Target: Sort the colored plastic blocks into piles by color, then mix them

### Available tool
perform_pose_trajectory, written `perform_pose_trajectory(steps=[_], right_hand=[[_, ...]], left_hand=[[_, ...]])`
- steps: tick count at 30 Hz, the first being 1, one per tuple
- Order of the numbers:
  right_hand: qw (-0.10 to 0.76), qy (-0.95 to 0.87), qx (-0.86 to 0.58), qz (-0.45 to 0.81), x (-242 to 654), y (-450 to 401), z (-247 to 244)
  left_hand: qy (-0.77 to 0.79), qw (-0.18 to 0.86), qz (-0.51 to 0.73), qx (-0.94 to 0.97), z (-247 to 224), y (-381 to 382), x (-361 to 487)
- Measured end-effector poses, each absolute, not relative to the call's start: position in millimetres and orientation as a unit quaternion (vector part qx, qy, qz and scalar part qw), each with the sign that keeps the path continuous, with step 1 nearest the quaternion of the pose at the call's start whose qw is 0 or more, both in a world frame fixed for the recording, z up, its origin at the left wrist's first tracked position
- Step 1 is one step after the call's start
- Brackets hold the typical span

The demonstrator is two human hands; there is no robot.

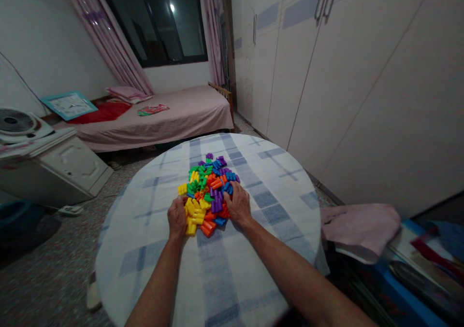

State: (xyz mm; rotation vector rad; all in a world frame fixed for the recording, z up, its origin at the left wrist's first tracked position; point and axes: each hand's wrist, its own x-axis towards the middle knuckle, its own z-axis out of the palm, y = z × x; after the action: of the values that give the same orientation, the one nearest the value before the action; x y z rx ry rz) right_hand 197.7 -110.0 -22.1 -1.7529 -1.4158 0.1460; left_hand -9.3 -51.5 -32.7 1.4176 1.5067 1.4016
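Note:
A heap of small plastic building blocks, made of joined tubes in yellow, green, orange, red, purple and blue, lies on the round table. My left hand is cupped against the heap's left edge, beside the yellow blocks. Its fingers are slightly bent and partly hidden, and no block shows in its grasp. On the other side, my right hand touches the blue and purple blocks. Thumb and fingers are apart there, around the heap's right edge; some fingertips are hidden among the blocks.
A blue-and-white checked cloth covers the table. Behind it stands a bed with a blue-framed clock. White wardrobes line the right, with a pink cloth over stacked items. A fan sits on a cabinet at left.

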Motion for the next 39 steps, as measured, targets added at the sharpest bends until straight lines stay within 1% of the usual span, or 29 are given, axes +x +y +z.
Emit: perform_pose_trajectory(steps=[11,20,28,34,39], right_hand=[[0.424,-0.567,-0.703,0.068,197.3,-110.8,-20.6],[0.425,-0.568,-0.702,0.057,197.5,-109.2,-23.2],[0.430,-0.567,-0.700,0.057,197.4,-109.0,-23.9],[0.425,-0.568,-0.702,0.064,197.2,-109.7,-21.8],[0.426,-0.566,-0.703,0.059,197.1,-109.4,-22.8]], left_hand=[[0.574,0.322,0.534,0.530,-34.3,-49.8,-9.5],[0.568,0.351,0.542,0.511,-28.4,-54.4,-5.4],[0.564,0.339,0.548,0.517,-28.5,-55.1,-4.6],[0.562,0.351,0.553,0.505,-30.2,-53.1,-5.2],[0.568,0.329,0.541,0.526,-30.9,-52.4,-7.0]])
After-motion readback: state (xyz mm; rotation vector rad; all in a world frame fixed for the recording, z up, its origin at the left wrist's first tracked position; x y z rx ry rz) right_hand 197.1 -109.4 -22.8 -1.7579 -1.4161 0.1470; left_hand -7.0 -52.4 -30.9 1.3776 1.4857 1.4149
